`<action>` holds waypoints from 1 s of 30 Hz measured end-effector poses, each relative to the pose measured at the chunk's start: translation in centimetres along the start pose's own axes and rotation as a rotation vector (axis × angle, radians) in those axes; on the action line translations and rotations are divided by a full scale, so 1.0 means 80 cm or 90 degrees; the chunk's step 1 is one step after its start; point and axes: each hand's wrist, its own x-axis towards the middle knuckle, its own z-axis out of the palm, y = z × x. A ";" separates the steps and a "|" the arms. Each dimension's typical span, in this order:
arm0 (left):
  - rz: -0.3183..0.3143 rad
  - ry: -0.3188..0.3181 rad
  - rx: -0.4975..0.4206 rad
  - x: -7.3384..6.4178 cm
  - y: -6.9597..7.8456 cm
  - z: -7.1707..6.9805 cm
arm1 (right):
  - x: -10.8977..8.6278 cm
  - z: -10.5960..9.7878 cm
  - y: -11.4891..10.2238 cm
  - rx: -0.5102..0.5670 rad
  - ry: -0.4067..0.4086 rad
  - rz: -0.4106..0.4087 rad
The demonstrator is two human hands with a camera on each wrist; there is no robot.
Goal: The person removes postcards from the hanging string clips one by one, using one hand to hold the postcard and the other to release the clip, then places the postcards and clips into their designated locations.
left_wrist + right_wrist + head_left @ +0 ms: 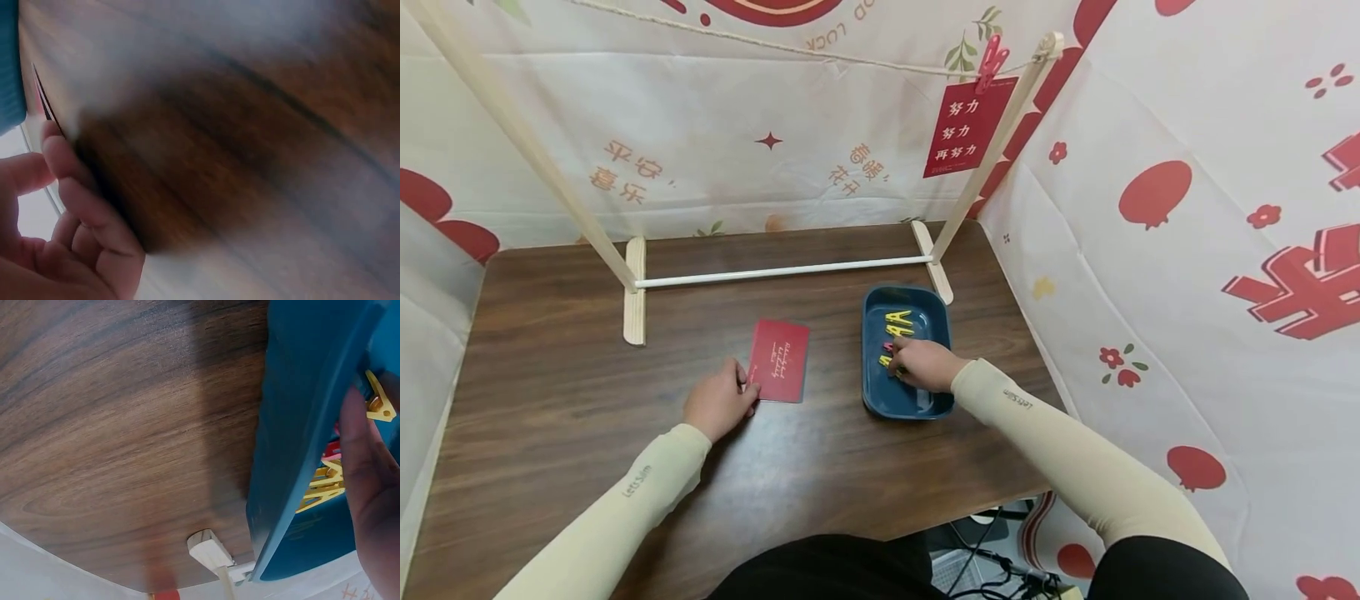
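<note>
A red card (780,360) with white script lies on the brown table (820,475). My left hand (718,402) pinches its near left corner between thumb and fingers; the left wrist view shows the card edge-on at the fingertips. To the right, my right hand (927,367) reaches into a blue tray (880,406). In the right wrist view, a yellow clothespin (380,407) sits between thumb and fingers. Other yellow clothespins (898,322) and a red-pink one (332,449) lie along the tray floor, partly covered by the hand.
Behind the tray stands a wooden frame with a right post (1000,142), a white crossbar (782,272) and a string (820,55) across the top. A pink clothespin (990,67) holds another red card (958,133) on the string. Patterned cloth (1150,275) encloses the table.
</note>
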 end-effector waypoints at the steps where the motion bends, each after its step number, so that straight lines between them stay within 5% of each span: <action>1: 0.002 -0.002 0.003 0.000 -0.001 0.001 | 0.001 0.001 -0.001 -0.002 -0.002 -0.003; 17: -0.024 -0.065 -0.055 -0.003 -0.017 0.004 | 0.016 0.012 -0.016 -0.094 -0.014 -0.030; 30: 0.021 -0.051 -0.009 0.004 -0.011 0.001 | 0.024 0.017 -0.020 -0.228 -0.032 -0.015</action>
